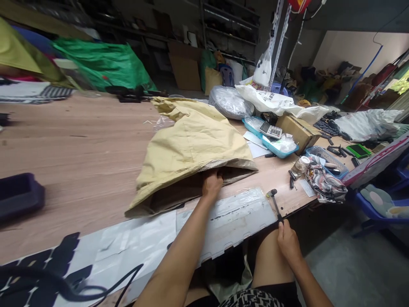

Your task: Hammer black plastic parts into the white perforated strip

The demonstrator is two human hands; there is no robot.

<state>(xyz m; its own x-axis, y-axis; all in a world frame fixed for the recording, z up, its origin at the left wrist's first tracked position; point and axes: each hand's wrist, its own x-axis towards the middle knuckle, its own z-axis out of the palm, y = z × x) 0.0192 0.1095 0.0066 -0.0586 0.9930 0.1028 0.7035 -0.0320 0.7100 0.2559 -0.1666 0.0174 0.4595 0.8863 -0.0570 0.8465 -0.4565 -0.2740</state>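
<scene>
A large yellow sack [194, 136] lies on the wooden table with its mouth towards me. My left hand [212, 184] reaches into that mouth; the fingers are hidden under the upper edge, so what they touch does not show. In my right hand [287, 239], near the table's front edge, is a small hammer [276, 204] with a dark handle, its head resting at or just over the tabletop. Between my hands a whitish plastic-covered board [236, 217] runs along the front edge.
Flat black pieces [59, 258] lie on white sheeting at the front left, near a black cable [105, 292]. A dark purple tray [21, 196] stands at the left. To the right are a calculator [271, 130], a bundled cloth [326, 183] and a blue basket [341, 168].
</scene>
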